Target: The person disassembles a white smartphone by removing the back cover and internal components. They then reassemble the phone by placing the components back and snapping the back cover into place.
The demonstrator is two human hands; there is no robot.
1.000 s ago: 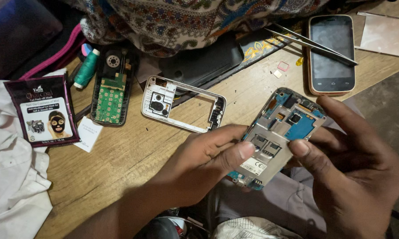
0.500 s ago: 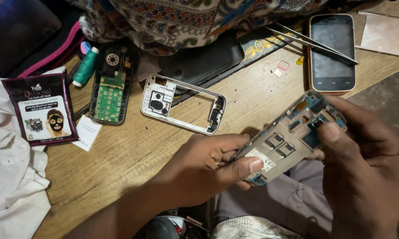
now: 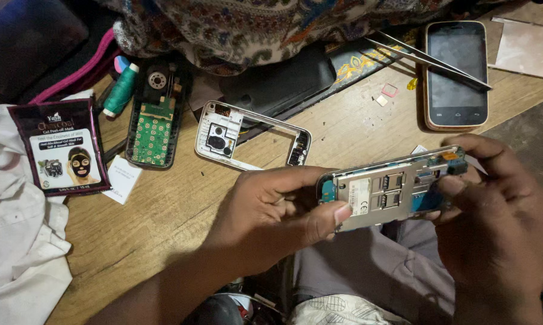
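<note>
Since half a second ago the bare phone chassis (image 3: 391, 191) has levelled out from its tilt, now horizontal over the lap, near the white frame (image 3: 253, 139) on the bench (image 3: 163, 210). Left hand (image 3: 271, 210) and right hand (image 3: 494, 210) fingers pinch its ends. Light, stiff, fragile; edges look the safest hold.

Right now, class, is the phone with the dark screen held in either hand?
No, the phone lies on the table beyond both hands, under the tweezers.

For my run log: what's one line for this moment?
left hand: holds phone board | right hand: holds its other end | white phone frame: on table
</note>
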